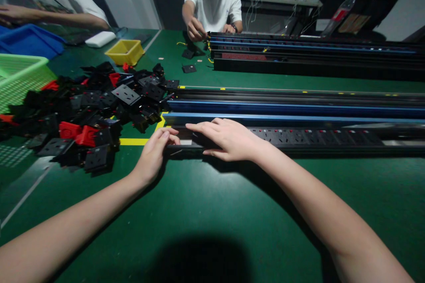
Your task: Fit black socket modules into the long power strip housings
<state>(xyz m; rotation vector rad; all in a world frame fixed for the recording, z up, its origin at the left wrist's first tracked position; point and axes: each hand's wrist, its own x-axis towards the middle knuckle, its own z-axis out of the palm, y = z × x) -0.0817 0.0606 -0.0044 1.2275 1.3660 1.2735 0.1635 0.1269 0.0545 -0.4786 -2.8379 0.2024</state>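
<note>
In front of me lies a long black power strip channel [335, 152] with a row of black socket modules [299, 137] set in it, red switches along their upper edge. My left hand [153, 154] is curled round the channel's left end, thumb and fingers closed on it. My right hand [229, 140] rests across the channel further right, fingers stretched out and pointing left, and hides what is beneath the palm. Between the hands a pale patch [186, 142] shows inside the channel. Blue rails [282, 119] run parallel just behind.
A heap of black and red socket modules [126, 94] covers the table's left side. Near it stand a green basket [23, 64], a blue bin [33, 40] and a yellow bin [124, 53]. Across the table a person [212, 0] handles more channels [282, 64]; another person sits at upper left.
</note>
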